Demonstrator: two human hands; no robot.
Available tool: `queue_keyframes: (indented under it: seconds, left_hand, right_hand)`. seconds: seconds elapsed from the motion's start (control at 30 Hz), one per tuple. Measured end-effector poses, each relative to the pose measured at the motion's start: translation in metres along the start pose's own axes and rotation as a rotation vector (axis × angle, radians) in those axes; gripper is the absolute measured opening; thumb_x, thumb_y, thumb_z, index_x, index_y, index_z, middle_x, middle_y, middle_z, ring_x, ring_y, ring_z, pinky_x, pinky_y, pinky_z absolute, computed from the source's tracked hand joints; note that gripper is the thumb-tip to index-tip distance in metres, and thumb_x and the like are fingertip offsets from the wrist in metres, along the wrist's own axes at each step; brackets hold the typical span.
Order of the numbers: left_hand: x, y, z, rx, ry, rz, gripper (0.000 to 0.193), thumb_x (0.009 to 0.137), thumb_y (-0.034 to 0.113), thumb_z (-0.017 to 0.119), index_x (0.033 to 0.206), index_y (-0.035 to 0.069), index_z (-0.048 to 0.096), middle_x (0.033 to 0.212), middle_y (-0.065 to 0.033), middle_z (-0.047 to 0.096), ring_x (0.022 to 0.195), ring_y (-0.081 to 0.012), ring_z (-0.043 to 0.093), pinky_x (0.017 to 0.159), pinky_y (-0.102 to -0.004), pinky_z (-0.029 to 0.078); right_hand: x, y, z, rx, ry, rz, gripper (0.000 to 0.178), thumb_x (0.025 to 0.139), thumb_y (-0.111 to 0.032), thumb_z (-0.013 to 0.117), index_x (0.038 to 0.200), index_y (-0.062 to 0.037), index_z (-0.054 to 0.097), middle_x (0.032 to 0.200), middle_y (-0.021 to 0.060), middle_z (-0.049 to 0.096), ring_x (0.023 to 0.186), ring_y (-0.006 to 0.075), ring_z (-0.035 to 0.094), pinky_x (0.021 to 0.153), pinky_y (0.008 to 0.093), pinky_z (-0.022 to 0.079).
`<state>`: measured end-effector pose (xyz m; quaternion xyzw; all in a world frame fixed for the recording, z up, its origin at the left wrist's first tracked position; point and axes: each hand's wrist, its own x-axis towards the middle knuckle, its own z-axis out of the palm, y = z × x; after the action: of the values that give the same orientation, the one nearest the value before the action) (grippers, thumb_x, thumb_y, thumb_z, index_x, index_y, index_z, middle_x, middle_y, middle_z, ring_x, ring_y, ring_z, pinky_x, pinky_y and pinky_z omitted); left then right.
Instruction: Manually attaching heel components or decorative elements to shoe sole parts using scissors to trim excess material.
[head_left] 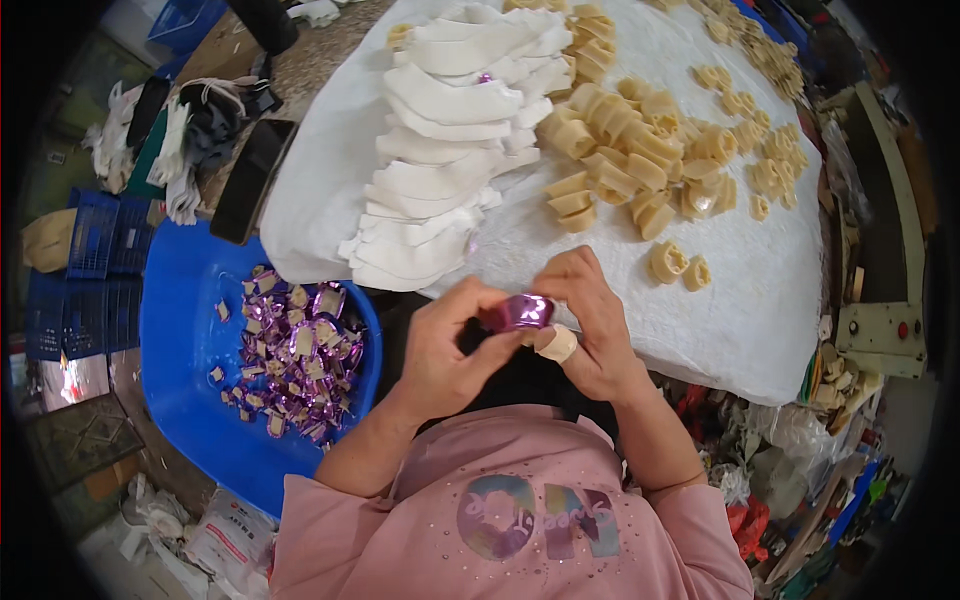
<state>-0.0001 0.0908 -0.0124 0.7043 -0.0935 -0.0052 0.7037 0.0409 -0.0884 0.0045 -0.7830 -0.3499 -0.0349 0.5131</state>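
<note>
Piece of shiny purple covering, the purple piece (520, 312), is held just off the near edge of the tabletop (680, 330), between the two hands. Its left end is pinched by the grip of the left hand (445, 340), thumb below, fingers above. Right hand (600, 325) is curled at the other end, thumb seemingly touching; how firmly anything is grasped there cannot be told. A cream band (558, 346) is seen at the right thumb; worn or pinched, cannot be told.

For good handling, the left pinch should probably be held steady and light, so that the glossy skin is not creased or scuffed. Small, even pressure is best applied by the right thumb, and any loose edge should be smoothed along its length, not tugged. The cream band should not be allowed to hide or catch that edge.

Stock is best left undisturbed: white strips (450, 105) are stacked along the tabletop's left edge, cream rolls (650, 150) are spread toward its far right corner. Similar purple pieces (295, 360) are gathered in the blue tub (180, 350) off the near left corner.
</note>
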Motion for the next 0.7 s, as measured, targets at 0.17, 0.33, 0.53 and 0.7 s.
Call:
queue_keyframes:
  seconds: [0.17,0.33,0.53,0.7]
  left_hand:
    - [-0.026,-0.013,-0.055,0.667,0.465,0.084,0.025,0.087,0.007,0.055,0.11,-0.001,0.059,0.092,-0.0112,0.058,0.084,-0.0226,0.057,0.075,-0.0316,0.044]
    - [-0.082,-0.035,-0.125,1.067,0.799,-0.055,0.028,0.092,0.009,0.048,0.117,0.001,0.057,0.095,-0.0118,0.057,0.085,-0.0234,0.055,0.078,-0.0332,0.043]
    - [-0.097,-0.036,-0.135,1.517,0.914,-0.208,0.036,0.083,0.007,0.059,0.119,0.006,0.059,0.109,-0.0132,0.052,0.103,-0.0278,0.047,0.089,-0.0377,0.038]
    - [-0.037,-0.013,-0.09,1.01,0.6,0.102,0.041,0.07,0.0,0.067,0.11,0.006,0.062,0.113,-0.0121,0.053,0.107,-0.0294,0.047,0.092,-0.0382,0.037]
  right_hand:
    - [0.028,0.009,0.015,-0.21,-0.036,0.075,0.042,0.068,0.003,0.063,0.109,-0.0019,0.056,0.104,0.0143,0.053,0.096,0.0329,0.047,0.082,0.0403,0.042]
    - [0.044,0.02,0.033,-0.35,-0.075,-0.005,0.043,0.067,0.003,0.061,0.11,-0.0014,0.057,0.107,0.0121,0.053,0.1,0.0314,0.047,0.084,0.0401,0.04]
    - [0.055,0.017,0.053,-0.456,-0.12,-0.067,0.039,0.067,-0.001,0.064,0.106,-0.0018,0.06,0.108,0.0098,0.055,0.102,0.028,0.047,0.085,0.0395,0.037]
    - [0.058,0.018,0.066,-0.531,-0.132,-0.134,0.033,0.069,-0.008,0.066,0.102,-0.0026,0.062,0.105,0.0082,0.056,0.1,0.0263,0.048,0.085,0.0395,0.036]
